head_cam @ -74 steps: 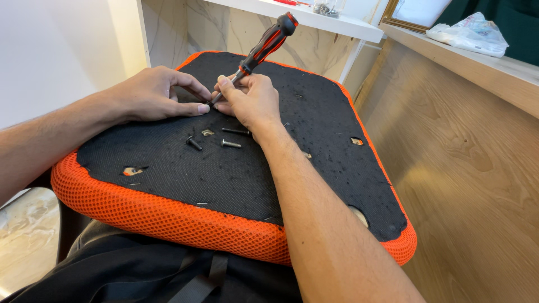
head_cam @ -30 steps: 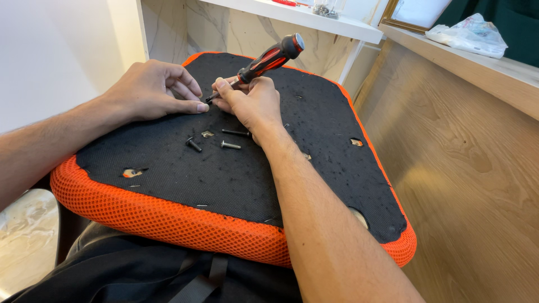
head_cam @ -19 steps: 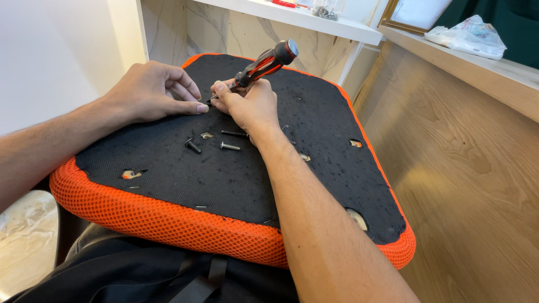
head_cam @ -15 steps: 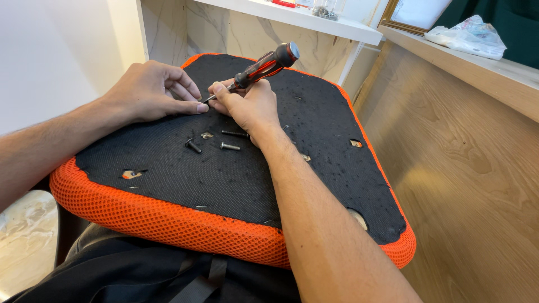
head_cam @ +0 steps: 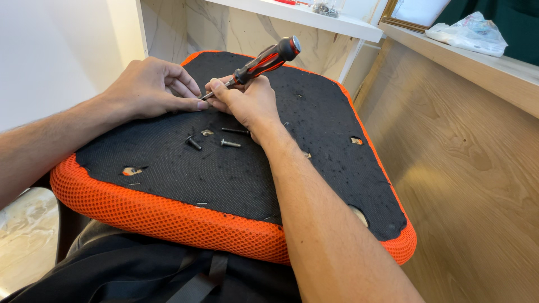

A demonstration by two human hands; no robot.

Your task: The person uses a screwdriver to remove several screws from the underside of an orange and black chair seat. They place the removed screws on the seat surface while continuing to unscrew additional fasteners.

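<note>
An orange mesh chair seat (head_cam: 168, 216) lies upside down across my lap, its black fabric underside (head_cam: 236, 168) facing up. My right hand (head_cam: 250, 104) grips a red and black screwdriver (head_cam: 264, 60), its tip angled down to the left onto the fabric. My left hand (head_cam: 149, 90) rests flat on the seat, thumb and fingertips pressed right beside the tip. Three loose dark bolts (head_cam: 230, 143) and a small metal piece lie just in front of my hands.
Several holes (head_cam: 132, 170) pierce the fabric near the corners. A white marble-look shelf (head_cam: 303, 17) stands behind the seat. A wooden panel (head_cam: 466, 168) and ledge with a plastic bag (head_cam: 463, 33) run along the right. A white wall is at left.
The screwdriver handle has tilted lower and turned in my right hand. My left hand has stayed pressed beside the tip. The bolts have not moved.
</note>
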